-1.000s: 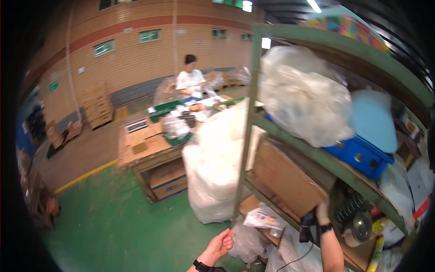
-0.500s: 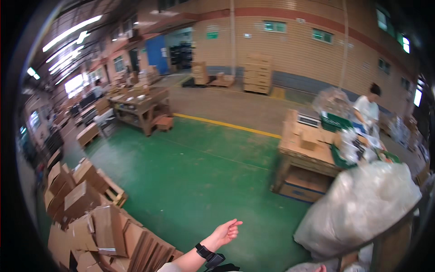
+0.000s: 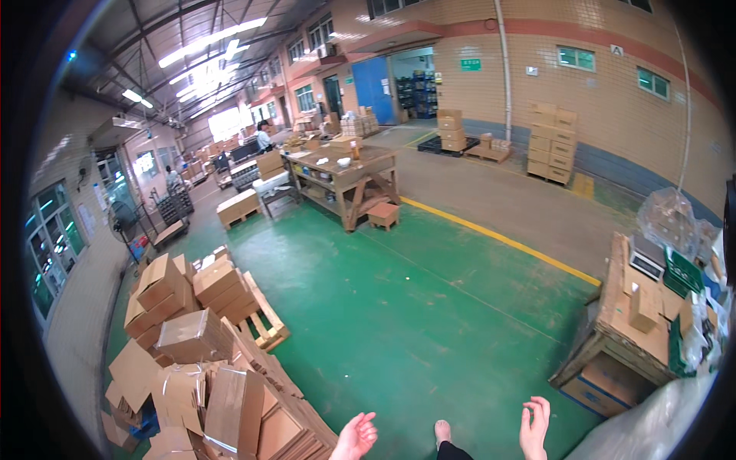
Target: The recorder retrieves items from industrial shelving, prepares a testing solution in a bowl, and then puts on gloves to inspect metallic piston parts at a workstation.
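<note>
Your right hand [image 3: 534, 429] has come into fuller view, empty, fingers half-bent, near the translucent plastic sack [image 3: 652, 424]; your left hand [image 3: 356, 438], loosely curled and holding nothing, is beside piled cardboard cartons [image 3: 234, 410]. Both stand well apart, free.

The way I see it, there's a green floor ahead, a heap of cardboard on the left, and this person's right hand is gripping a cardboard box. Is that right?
Not quite: the head view shows the right hand open, holding no box. The rest stands: the green floor lies ahead and the heap of cardboard is on the left.
</note>
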Motion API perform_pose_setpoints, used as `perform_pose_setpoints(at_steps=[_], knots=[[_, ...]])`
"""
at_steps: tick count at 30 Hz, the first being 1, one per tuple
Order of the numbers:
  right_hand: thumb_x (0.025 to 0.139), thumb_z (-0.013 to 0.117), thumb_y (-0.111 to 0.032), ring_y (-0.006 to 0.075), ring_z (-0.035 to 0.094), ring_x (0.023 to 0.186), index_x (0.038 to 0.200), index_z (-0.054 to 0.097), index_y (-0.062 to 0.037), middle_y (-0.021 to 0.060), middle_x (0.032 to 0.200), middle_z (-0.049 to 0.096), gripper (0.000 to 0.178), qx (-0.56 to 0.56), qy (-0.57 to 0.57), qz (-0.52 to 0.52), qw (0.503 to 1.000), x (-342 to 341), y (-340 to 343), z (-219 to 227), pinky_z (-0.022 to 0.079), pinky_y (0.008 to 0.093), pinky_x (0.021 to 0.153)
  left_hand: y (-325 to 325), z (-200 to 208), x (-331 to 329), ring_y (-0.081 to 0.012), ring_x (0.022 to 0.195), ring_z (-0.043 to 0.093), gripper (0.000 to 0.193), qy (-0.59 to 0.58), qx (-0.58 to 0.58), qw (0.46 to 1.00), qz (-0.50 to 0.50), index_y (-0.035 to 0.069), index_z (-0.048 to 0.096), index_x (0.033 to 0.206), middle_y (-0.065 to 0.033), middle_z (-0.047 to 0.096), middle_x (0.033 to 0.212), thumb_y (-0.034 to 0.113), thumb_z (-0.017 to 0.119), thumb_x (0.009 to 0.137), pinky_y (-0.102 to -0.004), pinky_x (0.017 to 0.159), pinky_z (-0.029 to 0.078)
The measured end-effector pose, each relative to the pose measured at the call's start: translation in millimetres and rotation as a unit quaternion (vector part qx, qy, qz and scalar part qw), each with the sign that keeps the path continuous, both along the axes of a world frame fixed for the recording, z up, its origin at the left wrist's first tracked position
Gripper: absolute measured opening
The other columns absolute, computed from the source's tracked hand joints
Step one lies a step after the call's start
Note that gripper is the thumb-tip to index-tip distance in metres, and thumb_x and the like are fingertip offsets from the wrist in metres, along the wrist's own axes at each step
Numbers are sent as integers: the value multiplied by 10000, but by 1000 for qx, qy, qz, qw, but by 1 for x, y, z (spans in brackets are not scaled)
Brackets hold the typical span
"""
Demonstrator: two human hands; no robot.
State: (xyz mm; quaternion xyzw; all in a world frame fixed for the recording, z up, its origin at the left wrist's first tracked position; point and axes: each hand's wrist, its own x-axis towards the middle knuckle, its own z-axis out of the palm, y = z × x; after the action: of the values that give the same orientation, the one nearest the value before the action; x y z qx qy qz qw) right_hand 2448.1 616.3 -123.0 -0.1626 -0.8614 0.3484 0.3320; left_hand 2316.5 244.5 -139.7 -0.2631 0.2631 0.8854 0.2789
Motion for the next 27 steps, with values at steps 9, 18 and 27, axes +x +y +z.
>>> perform_pose_setpoints(at_steps=[9,18,27], knots=[[886,577,-76,255,557,1001,912,620,-27,132,1117,533,70,-67,-14,258,964,-320,-11,38,485,341,805,-9,57,-144,-78,499,334,221,39,-49,971,230,39,575,1059,49,334,581,229,578,946,-209,435,287],[825,632,-59,310,572,1042,905,644,-61,138,1109,565,81,31,-12,475,879,-536,-121,47,489,410,858,-68,6,-281,-78,482,293,195,18,-18,941,337,33,568,1051,58,287,567,199,557,950,-207,423,246],[845,594,-33,274,576,977,921,603,-20,136,1081,549,78,34,7,244,969,-748,-94,-4,504,332,717,-140,12,-576,-106,515,297,283,93,18,966,242,-16,580,1029,29,291,559,237,467,969,-245,471,251]])
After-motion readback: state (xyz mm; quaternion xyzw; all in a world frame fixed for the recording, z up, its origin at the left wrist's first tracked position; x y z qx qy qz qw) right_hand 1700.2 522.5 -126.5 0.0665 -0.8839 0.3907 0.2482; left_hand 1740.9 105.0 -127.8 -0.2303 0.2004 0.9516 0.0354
